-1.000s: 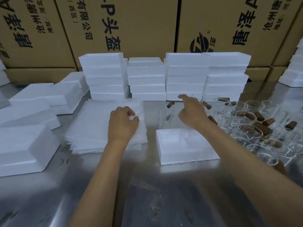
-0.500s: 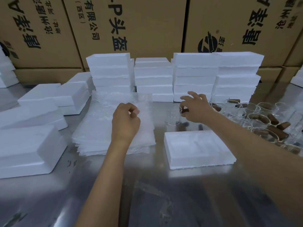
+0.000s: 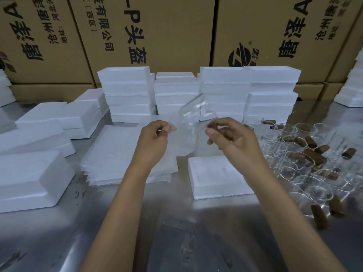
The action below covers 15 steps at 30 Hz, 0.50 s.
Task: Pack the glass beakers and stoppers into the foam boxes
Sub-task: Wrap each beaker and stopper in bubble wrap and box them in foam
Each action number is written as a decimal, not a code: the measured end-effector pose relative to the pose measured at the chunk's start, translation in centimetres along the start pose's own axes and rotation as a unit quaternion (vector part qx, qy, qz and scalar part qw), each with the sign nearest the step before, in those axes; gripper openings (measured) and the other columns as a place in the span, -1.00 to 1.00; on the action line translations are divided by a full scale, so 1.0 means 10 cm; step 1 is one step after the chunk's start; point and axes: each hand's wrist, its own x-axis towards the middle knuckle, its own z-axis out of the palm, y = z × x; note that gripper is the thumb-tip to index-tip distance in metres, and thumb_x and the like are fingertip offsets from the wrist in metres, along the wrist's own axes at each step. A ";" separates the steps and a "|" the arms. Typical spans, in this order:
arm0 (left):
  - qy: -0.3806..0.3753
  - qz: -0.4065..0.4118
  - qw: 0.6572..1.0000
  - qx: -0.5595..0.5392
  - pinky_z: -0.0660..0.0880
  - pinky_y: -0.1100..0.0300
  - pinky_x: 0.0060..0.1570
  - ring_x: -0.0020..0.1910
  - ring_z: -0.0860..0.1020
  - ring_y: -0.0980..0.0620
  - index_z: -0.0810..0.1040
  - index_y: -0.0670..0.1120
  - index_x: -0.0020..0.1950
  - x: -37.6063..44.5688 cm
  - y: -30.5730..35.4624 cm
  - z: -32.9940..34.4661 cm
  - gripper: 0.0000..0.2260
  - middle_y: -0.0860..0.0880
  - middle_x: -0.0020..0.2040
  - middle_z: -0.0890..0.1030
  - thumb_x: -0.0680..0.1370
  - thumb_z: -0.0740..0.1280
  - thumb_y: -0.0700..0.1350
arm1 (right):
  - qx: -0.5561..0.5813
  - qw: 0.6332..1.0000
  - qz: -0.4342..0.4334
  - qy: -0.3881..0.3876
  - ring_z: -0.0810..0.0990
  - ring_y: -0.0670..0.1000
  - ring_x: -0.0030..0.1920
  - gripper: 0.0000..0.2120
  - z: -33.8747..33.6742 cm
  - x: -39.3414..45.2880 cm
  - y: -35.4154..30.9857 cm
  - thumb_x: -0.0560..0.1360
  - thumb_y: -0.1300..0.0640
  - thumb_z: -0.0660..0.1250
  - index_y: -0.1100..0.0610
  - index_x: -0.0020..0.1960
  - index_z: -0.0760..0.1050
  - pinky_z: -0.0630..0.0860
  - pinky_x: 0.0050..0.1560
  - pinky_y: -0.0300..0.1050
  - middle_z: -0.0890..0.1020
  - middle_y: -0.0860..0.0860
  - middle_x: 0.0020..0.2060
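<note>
Both hands are up over the steel table (image 3: 196, 232). The right hand (image 3: 233, 140) grips a glass beaker (image 3: 198, 112) and a brown stopper (image 3: 213, 125), the beaker tilted, its long axis slanting up and left. The left hand (image 3: 151, 142) pinches a thin foam sheet (image 3: 176, 142). A foam box (image 3: 218, 176) lies just beneath.

Shiny steel table (image 3: 176, 242) fills 6 o'clock; tall cardboard cartons (image 3: 167, 32) w/ black print wall off 12 o'clock.
</note>
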 end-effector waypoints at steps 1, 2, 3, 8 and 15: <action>-0.001 -0.002 1.000 -0.005 0.33 0.61 -0.23 -0.23 0.48 0.47 0.60 0.01 -0.08 -0.01 0.01 0.00 -0.75 0.18 -0.03 0.60 0.67 0.19 -0.20 | -0.049 0.999 -0.003 0.012 0.63 -0.15 -0.23 -0.92 0.01 -0.03 0.05 0.51 0.17 0.45 0.10 0.00 0.62 0.48 -0.21 -0.35 0.69 -0.09 -0.24; 0.003 -0.002 1.000 -0.008 0.33 0.60 -0.24 -0.24 0.47 0.45 0.61 0.00 -0.07 -0.02 0.03 0.01 -0.75 0.18 -0.03 0.60 0.67 0.18 -0.19 | -0.115 0.993 -0.006 0.018 0.64 -0.17 -0.19 -0.94 0.00 -0.06 0.11 0.51 0.14 0.45 0.04 -0.02 0.61 0.51 -0.16 -0.31 0.68 -0.14 -0.23; 0.009 -0.001 1.000 -0.009 0.33 0.59 -0.25 -0.26 0.47 0.43 0.61 -0.01 -0.07 -0.03 0.04 0.00 -0.76 0.18 -0.04 0.61 0.67 0.18 -0.19 | -0.191 0.981 -0.013 0.017 0.63 -0.17 -0.17 -0.95 -0.01 -0.09 0.17 0.51 0.10 0.44 -0.01 -0.04 0.60 0.53 -0.13 -0.25 0.67 -0.18 -0.24; -0.017 0.031 0.999 -0.014 0.34 0.57 -0.12 -0.16 0.50 0.34 0.65 -0.03 -0.02 -0.10 0.16 0.07 -0.79 0.12 0.05 0.61 0.66 0.22 -0.18 | -0.357 0.932 -0.063 0.010 0.54 -0.13 -0.23 -0.97 -0.03 -0.13 0.32 0.53 -0.01 0.38 -0.08 -0.09 0.57 0.39 -0.28 -0.20 0.56 -0.24 -0.35; -0.110 0.094 0.989 -0.015 0.35 0.44 -0.15 -0.19 0.47 0.26 0.71 0.06 -0.02 -0.28 0.37 0.32 -0.84 0.08 -0.05 0.56 0.59 0.37 -0.17 | -0.175 0.982 0.051 0.058 0.47 -0.17 -0.37 -0.83 -0.01 -0.13 0.34 0.55 0.03 0.39 0.03 -0.21 0.59 0.35 -0.31 -0.27 0.54 -0.19 -0.45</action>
